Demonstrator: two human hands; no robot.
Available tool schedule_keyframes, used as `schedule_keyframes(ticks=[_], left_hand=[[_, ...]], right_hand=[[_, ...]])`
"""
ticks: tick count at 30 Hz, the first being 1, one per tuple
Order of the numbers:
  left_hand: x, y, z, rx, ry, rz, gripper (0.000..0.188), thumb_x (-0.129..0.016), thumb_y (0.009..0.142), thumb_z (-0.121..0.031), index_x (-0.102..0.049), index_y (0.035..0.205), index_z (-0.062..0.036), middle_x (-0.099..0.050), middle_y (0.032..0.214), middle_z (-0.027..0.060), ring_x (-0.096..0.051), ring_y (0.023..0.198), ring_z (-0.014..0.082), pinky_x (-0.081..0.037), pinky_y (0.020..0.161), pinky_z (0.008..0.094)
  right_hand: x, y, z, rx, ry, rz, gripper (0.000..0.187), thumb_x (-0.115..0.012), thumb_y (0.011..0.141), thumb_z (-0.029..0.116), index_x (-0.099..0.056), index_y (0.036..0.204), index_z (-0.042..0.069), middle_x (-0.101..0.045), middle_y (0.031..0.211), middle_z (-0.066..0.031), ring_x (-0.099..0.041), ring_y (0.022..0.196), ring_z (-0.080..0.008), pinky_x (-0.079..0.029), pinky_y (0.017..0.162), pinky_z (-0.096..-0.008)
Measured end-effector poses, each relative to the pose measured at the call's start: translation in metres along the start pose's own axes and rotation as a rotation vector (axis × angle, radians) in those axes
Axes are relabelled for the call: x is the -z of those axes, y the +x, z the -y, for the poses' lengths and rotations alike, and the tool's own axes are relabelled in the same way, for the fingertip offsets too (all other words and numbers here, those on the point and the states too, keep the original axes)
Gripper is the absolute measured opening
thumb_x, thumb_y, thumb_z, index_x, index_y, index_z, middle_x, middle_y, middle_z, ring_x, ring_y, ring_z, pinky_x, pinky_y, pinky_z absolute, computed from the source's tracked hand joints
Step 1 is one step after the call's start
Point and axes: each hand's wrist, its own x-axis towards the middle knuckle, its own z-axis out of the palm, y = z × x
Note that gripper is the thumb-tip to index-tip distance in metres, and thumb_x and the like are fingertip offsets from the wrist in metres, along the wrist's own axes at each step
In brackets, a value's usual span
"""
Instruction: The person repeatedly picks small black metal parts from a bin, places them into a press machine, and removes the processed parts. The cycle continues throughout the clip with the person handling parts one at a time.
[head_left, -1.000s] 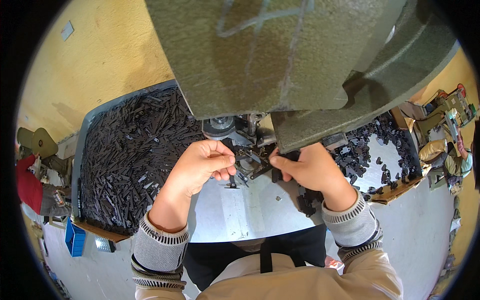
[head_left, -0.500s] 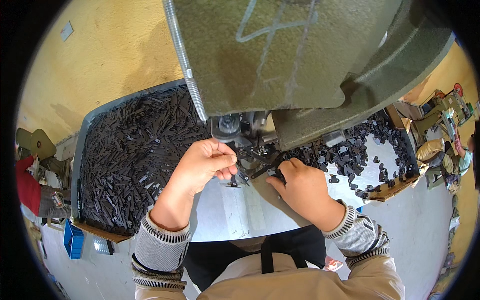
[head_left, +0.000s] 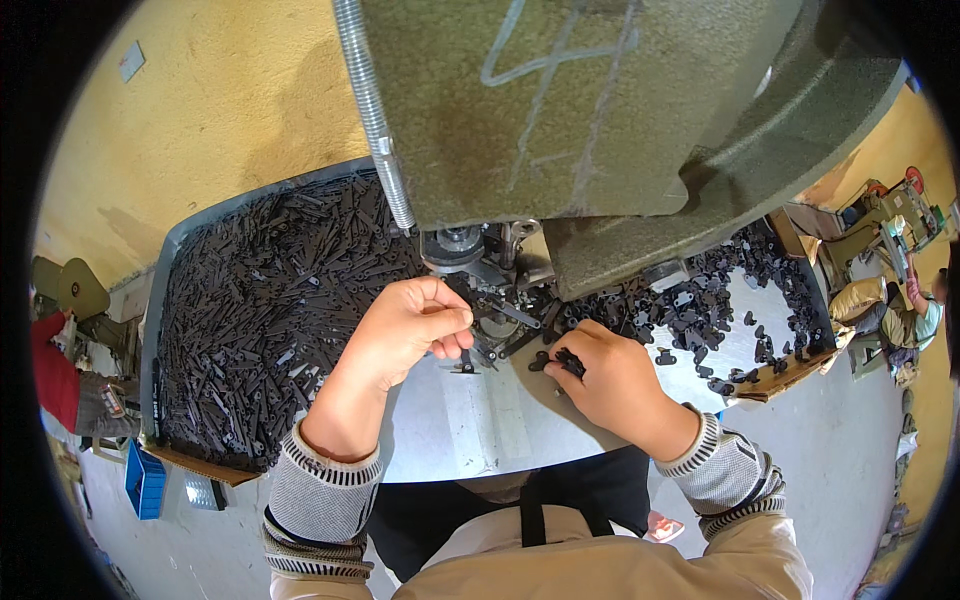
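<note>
My left hand (head_left: 408, 325) is at the working point of a big green machine (head_left: 540, 120), just below its round metal fitting (head_left: 452, 246). Thumb and fingers are pinched together there, and what they hold, if anything, is hidden. To the right, my right hand (head_left: 618, 378) is curled closed around several small black metal plates (head_left: 570, 362), which stick out between thumb and fingers. Between the hands, dark flat metal strips (head_left: 518, 313) lie among the machine's lower parts.
A large tray (head_left: 158, 300) on the left is heaped with long black strips. Small lobed black plates (head_left: 700, 310) lie scattered over the metal table (head_left: 450, 430) and its cardboard-edged right side. A blue crate (head_left: 146, 480) stands on the floor. Other people sit far left and far right.
My right hand has turned and drawn back a little, and black plates now show in its fingers. My left hand has stayed put. More metal parts show beneath the machine's round fitting.
</note>
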Motion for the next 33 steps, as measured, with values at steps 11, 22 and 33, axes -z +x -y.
schedule_keyframes(ticks=[11, 22, 33], left_hand=[[0.0, -0.003, -0.001, -0.009, -0.045, -0.019, 0.012, -0.068, 0.087, -0.01, -0.064, 0.091, 0.0, -0.065, 0.072, 0.0069, -0.059, 0.06, 0.0108, -0.047, 0.055, 0.0223], [0.019, -0.014, -0.007, -0.281, -0.23, -0.165, 0.005, -0.059, 0.087, -0.005, -0.062, 0.091, -0.0039, -0.061, 0.076, 0.0011, -0.055, 0.064, 0.0076, -0.041, 0.057, 0.0198], [0.014, -0.013, -0.007, -0.232, -0.07, -0.119, 0.012, -0.053, 0.081, 0.002, -0.062, 0.089, -0.0014, -0.06, 0.076, 0.0013, -0.055, 0.063, 0.0076, -0.039, 0.054, 0.0205]], right_hand=[[0.034, 0.02, 0.001, -0.26, 0.462, 0.131, 0.011, -0.066, 0.088, 0.012, -0.062, 0.095, 0.003, -0.069, 0.071, -0.0121, -0.066, 0.062, -0.0191, -0.049, 0.06, -0.0284], [-0.003, 0.053, -0.003, 0.078, 0.303, -0.058, 0.018, -0.066, 0.09, 0.02, -0.065, 0.102, 0.008, -0.066, 0.092, -0.0167, -0.065, 0.079, -0.0362, -0.052, 0.066, -0.0401], [-0.006, 0.053, -0.008, -0.114, 0.449, 0.013, 0.024, -0.066, 0.089, 0.027, -0.067, 0.1, 0.006, -0.069, 0.087, -0.0132, -0.066, 0.074, -0.028, -0.052, 0.066, -0.0354]])
